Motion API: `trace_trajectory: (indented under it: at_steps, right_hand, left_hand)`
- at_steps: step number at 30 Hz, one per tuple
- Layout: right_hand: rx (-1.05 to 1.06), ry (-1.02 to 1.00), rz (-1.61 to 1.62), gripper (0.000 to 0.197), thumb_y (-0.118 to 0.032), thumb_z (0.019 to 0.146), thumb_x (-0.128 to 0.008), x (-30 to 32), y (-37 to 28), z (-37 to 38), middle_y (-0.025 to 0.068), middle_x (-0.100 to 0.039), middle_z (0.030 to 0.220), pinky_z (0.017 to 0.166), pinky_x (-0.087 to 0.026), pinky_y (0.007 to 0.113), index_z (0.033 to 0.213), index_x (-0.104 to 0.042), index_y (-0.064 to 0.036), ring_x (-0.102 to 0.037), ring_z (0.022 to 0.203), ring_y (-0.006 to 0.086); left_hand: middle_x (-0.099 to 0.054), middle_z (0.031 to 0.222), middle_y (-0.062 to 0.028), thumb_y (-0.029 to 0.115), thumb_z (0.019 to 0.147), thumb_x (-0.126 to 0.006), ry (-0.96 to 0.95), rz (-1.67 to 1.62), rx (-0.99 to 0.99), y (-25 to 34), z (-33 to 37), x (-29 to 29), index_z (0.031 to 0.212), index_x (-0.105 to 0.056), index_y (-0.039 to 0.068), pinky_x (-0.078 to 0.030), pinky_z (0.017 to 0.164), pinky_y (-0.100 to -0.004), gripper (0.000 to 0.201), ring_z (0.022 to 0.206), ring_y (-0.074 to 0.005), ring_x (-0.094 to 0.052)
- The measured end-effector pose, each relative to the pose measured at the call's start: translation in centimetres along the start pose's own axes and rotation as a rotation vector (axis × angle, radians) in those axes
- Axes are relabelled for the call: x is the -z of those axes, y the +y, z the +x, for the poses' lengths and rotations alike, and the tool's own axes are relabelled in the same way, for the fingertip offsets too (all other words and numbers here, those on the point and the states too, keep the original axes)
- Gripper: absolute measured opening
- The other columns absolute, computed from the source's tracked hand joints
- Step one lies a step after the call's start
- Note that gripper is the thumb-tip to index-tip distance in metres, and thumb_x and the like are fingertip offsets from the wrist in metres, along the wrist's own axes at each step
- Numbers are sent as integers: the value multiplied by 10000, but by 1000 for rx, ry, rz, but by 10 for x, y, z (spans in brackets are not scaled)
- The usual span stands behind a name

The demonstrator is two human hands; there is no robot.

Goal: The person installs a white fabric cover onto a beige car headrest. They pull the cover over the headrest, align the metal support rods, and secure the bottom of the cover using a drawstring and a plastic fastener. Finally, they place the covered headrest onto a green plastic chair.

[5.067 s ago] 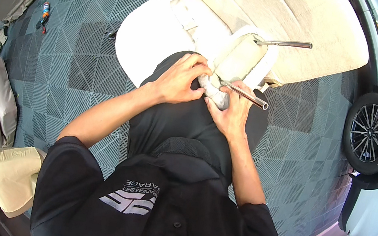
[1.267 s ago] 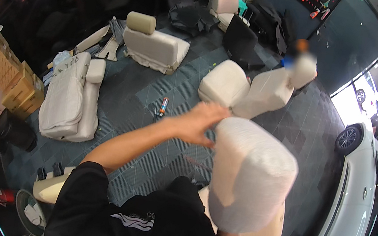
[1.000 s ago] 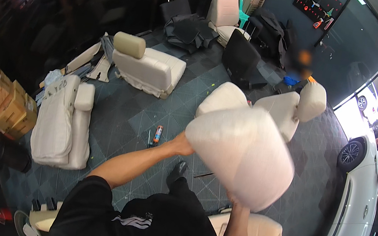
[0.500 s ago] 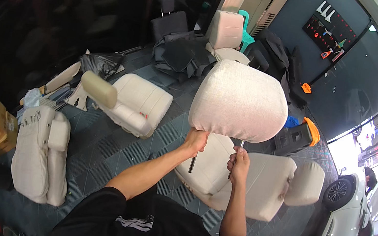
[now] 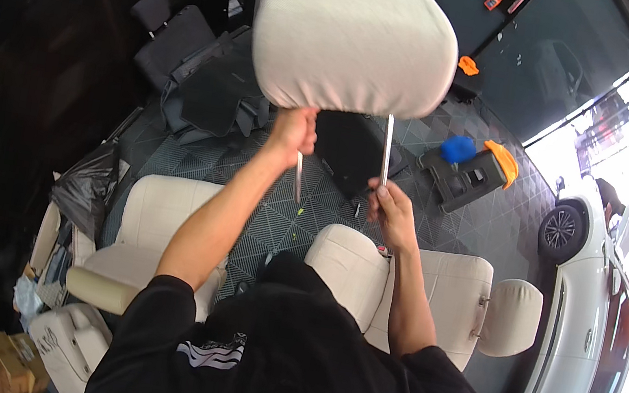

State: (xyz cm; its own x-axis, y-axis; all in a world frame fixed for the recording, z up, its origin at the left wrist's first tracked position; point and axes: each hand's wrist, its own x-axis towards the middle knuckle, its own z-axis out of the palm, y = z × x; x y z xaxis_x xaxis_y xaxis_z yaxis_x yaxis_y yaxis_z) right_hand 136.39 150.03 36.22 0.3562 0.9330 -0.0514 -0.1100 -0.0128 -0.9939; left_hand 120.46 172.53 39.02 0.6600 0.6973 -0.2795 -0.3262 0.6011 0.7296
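A beige fabric-covered car headrest [image 5: 355,42] is held up in front of me, cushion on top and its two metal posts pointing down. My left hand [image 5: 289,137] is closed around the left post [image 5: 299,182] right against the cushion's gathered underside; that post's lower end sticks out below the fist. Lower down, my right hand [image 5: 393,211] pinches the right post [image 5: 387,150] near its bottom end, leaving a length of bare metal between fingers and cushion. Below my right forearm lies a beige car seat [image 5: 437,278] with another headrest [image 5: 511,318] fitted to it.
Another beige seat [image 5: 160,209] stands on the left beside a black plastic bag [image 5: 91,176]. Cardboard boxes [image 5: 8,362] are at lower left. Dark seat parts [image 5: 211,98] lie farther off. A dark plastic stand [image 5: 461,179] carries blue and orange cloths. At right is a white car [image 5: 569,352].
The headrest has risen and moved left in the view, which has itself shifted. My right hand now holds its post lower, with more metal showing above it. My left hand keeps its grip.
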Motion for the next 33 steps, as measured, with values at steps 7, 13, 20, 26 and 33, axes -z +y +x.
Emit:
trace_trajectory:
  at_steps: [7, 13, 20, 26, 33]
  right_hand:
    - [125, -79, -220, 249, -216, 1019, -552, 23, -25, 209, 5, -606, 806, 699, -475, 242, 1127, -596, 4, -566, 722, 89]
    - [277, -37, -507, 516, -497, 1032, -404, 44, -80, 404, 48, -652, 952, 786, -476, 346, 1129, -597, -29, -595, 888, 141]
    - [341, -162, 138, 1090, -832, 860, -325, 10, -231, 628, 244, -129, 1600, 1089, -199, 724, 1549, -111, -15, -134, 1456, 503]
    - [384, -483, 486, 1172, -877, 766, -438, 24, -304, 790, 289, -170, 1577, 1095, -181, 728, 1542, -212, -28, -187, 1433, 509]
    - [560, 5, 247, 946, -708, 892, -381, -47, -324, 898, 250, -356, 1501, 1037, -276, 765, 1506, -266, 2, -362, 1374, 472]
  left_hand:
    - [-224, 548, 67, 216, 998, -445, -30, 31, -142, 85, 165, 11, 663, -321, 184, -157, 389, -259, 359, 429, -64, -176]
    - [-259, 554, 55, 199, 987, -441, 13, 66, -287, 167, 283, -3, 667, -347, 162, -171, 396, -261, 336, 427, -72, -200]
    - [-287, 556, 56, 200, 998, -457, -19, 291, -617, 280, 430, 7, 658, -375, 152, -182, 402, -250, 353, 425, -67, -219]
    - [-665, 922, -16, 249, 888, -645, -448, 535, -705, 423, 551, 19, 908, -679, 62, -404, 880, -271, 191, 936, -114, -581]
    - [-579, 1312, -52, 393, 791, -763, -500, 361, -949, 485, 657, 54, 1376, -511, 85, -361, 1074, -382, 707, 1254, -215, -507]
